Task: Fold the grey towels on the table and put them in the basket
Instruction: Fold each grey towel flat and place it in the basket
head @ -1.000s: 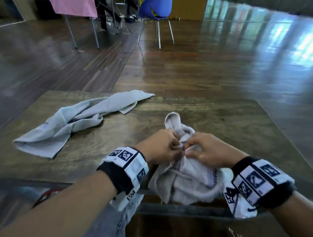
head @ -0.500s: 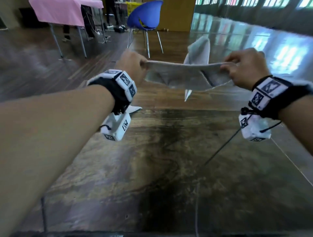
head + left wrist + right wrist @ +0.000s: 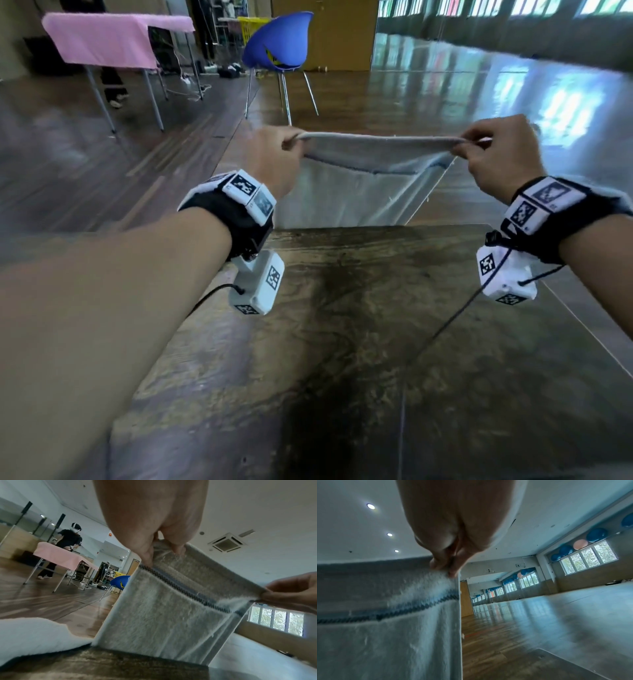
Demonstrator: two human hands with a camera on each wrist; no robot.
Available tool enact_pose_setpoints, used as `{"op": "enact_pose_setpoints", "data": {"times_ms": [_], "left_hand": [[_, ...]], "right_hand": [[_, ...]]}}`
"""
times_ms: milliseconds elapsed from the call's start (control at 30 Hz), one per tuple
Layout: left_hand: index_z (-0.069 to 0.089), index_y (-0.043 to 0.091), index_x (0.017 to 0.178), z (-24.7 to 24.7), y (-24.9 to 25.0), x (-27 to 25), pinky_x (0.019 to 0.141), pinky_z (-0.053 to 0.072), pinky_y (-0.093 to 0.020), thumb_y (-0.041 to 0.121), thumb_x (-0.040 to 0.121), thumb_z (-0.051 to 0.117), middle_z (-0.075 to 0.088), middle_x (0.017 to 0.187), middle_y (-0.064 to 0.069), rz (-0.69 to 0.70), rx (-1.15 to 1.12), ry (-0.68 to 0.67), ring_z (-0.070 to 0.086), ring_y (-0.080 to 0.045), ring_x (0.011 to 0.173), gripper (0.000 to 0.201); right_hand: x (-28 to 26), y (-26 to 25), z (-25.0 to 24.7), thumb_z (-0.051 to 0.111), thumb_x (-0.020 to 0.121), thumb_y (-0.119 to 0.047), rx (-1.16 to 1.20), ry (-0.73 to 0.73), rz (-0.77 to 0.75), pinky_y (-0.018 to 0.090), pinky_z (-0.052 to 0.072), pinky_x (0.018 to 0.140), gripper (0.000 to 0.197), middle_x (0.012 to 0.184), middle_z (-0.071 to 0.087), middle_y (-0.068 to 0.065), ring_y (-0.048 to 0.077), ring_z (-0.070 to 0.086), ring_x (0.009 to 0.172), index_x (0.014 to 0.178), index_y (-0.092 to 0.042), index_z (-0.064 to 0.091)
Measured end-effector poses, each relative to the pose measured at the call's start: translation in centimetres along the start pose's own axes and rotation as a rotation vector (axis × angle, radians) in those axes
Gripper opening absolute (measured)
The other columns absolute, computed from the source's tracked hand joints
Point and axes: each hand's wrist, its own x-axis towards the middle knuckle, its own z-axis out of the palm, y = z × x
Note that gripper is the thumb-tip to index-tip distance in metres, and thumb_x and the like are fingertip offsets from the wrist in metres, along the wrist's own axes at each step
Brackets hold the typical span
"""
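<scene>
We had the left hand (image 3: 274, 161) and right hand (image 3: 496, 154) pinching the grey towel (image 3: 370, 178) top corners, stretched mid-frame above the table (image 3: 342, 342).

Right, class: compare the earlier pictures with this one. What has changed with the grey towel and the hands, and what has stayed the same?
The grey terry towel went from a bunch on the brown wooden table up into the air, then was pulled out flat, its end hanging beyond the table's far edge. The left hand and right hand moved apart. Unchanged: each hand's grip pinches a top corner.
</scene>
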Motion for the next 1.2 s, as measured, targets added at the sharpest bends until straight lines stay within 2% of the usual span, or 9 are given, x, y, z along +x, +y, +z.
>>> {"op": "enact_pose_setpoints", "data": {"times_ms": [167,300,467,633,733,833,900,1100,1200], "left_hand": [[0.063,0.006,0.065,-0.3,-1.7,-2.9,0.050,0.026,-0.027,0.003,0.094,0.054,0.046,0.052,-0.012,0.000,0.268,-0.369,0.030,-0.007,0.045,0.030],[0.056,0.015,0.058,-0.1,-3.2,-6.0,0.045,0.028,-0.022,0.003,0.092,0.056,0.044,0.048,0.000,-0.093,0.376,-0.603,0.036,-0.013,0.043,0.036],[0.061,0.006,0.070,-1.1,-2.2,-9.1,0.056,0.032,-0.028,-0.001,0.085,0.056,0.059,0.073,-0.019,-0.118,0.462,-0.645,0.047,-0.024,0.065,0.018],[0.074,0.010,0.082,-3.8,0.3,-11.2,0.074,0.042,-0.029,0.010,0.088,0.062,0.070,0.091,-0.010,-0.171,0.415,-0.545,0.057,-0.020,0.090,0.013],[0.075,0.004,0.093,-6.1,1.9,-12.4,0.063,0.037,-0.025,0.013,0.089,0.063,0.065,0.084,-0.006,-0.290,0.305,-0.536,0.049,-0.015,0.079,0.015],[0.061,-0.010,0.078,-8.3,3.9,-13.9,0.067,0.041,-0.029,0.011,0.089,0.060,0.055,0.075,-0.013,-0.387,0.197,-0.555,0.048,-0.022,0.072,0.024],[0.056,0.000,0.072,-9.4,5.5,-14.9,0.062,0.042,-0.026,0.013,0.092,0.058,0.051,0.067,-0.006,-0.432,0.210,-0.592,0.049,-0.021,0.065,0.025],[0.056,0.012,0.076,-11.0,8.7,-18.1,0.052,0.054,-0.025,0.004,0.094,0.055,0.060,0.076,-0.007,-0.666,-0.025,-0.633,0.060,-0.016,0.062,0.019],[0.056,0.006,0.083,-12.1,9.6,-20.1,0.055,0.060,-0.037,0.002,0.092,0.053,0.057,0.085,-0.014,-0.714,-0.105,-0.724,0.064,-0.029,0.071,0.010]], "right_hand": [[-3.9,2.5,0.6,0.068,0.084,-0.003,-0.104,-0.119,-0.077,0.029,0.040,0.082,0.017,0.084,0.076,0.015,0.034,0.068,0.084,0.094,-0.011,0.080],[-8.4,3.7,0.4,0.072,0.080,-0.017,-0.247,-0.303,0.010,0.041,0.058,0.080,0.017,0.089,0.077,0.007,0.035,0.070,0.086,0.090,-0.027,0.081],[-12.1,4.3,-1.4,0.074,0.082,-0.017,-0.175,-0.365,0.094,0.041,0.055,0.085,0.014,0.092,0.076,0.005,0.032,0.067,0.093,0.085,-0.029,0.079],[-14.0,3.0,-5.1,0.076,0.085,-0.012,0.028,-0.350,0.090,0.033,0.047,0.080,0.012,0.090,0.074,0.003,0.026,0.066,0.088,0.085,-0.023,0.074],[-15.2,1.7,-8.0,0.075,0.088,-0.010,0.165,-0.353,0.102,0.035,0.051,0.080,0.006,0.090,0.074,0.007,0.023,0.066,0.083,0.090,-0.016,0.072],[-16.7,0.6,-11.0,0.077,0.087,-0.013,0.240,-0.340,0.105,0.018,0.048,0.067,0.008,0.081,0.073,0.005,0.007,0.064,0.071,0.087,-0.019,0.070],[-17.9,-0.3,-12.9,0.077,0.087,-0.018,0.256,-0.365,0.115,0.006,0.045,0.062,0.006,0.081,0.074,0.002,-0.005,0.063,0.066,0.089,-0.018,0.071],[-20.9,-2.1,-17.4,0.070,0.092,-0.016,0.284,-0.561,0.174,0.038,0.054,0.067,0.011,0.079,0.068,0.017,0.019,0.059,0.069,0.097,-0.006,0.067],[-22.5,-2.3,-19.0,0.067,0.093,-0.017,0.343,-0.747,0.259,0.032,0.056,0.053,0.012,0.073,0.067,0.009,0.017,0.063,0.059,0.098,-0.007,0.065]]}}
